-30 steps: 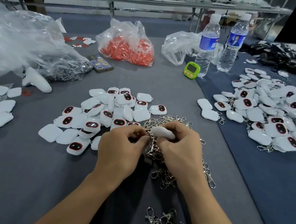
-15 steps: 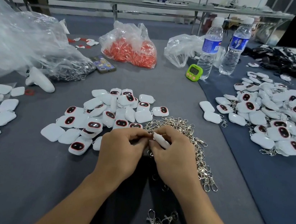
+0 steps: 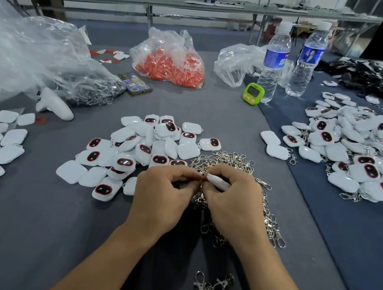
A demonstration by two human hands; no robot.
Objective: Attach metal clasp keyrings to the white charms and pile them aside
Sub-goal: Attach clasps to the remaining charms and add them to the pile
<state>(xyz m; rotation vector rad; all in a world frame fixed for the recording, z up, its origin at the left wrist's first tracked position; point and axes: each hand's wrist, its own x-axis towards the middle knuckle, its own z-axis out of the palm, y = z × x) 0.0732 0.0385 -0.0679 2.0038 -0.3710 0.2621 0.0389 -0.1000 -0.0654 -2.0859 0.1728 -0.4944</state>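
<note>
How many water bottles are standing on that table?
2. The left bottle stands just right of the green timer. The right bottle stands beside it, a little farther right. The plastic bags nearby could hide others, though none shows.

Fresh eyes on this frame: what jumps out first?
The two hands at centre: the right hand grips a white charm while the left hand pinches a clasp keyring at its end, over a tangle of loose keyrings. Bare charms lie scattered just left of them, and a bigger heap of finished charms covers the blue cloth on the right. Farther back, a bag of orange parts stands out.
</note>
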